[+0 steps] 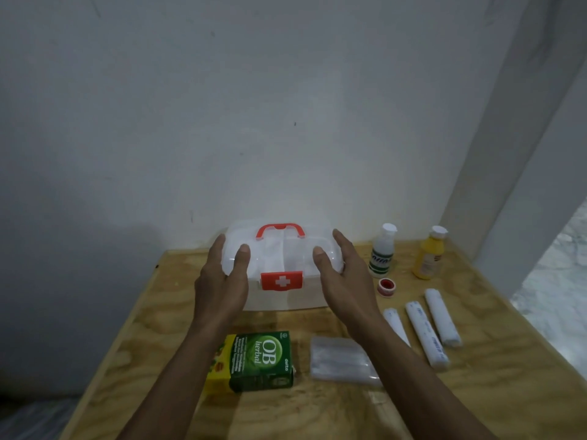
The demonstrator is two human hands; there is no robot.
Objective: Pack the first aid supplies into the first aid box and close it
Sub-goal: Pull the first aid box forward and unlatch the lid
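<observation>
The white first aid box point(282, 252) stands closed against the wall, with a red handle on top and a red latch bearing a white cross on its front. My left hand point(222, 281) rests on the lid's left side and my right hand point(343, 281) on its right side, fingers spread. In front lie a green and yellow OB herbal carton point(254, 362) and a clear plastic packet point(343, 360). To the right lie three white bandage rolls point(427, 333), a small red tape roll point(387, 286), a white bottle point(382, 252) and a yellow bottle point(428, 254).
Everything sits on a plywood table point(495, 385) pushed against a white wall. A white pillar point(508, 154) rises at the table's back right corner. The table's left and right edges drop off to the floor.
</observation>
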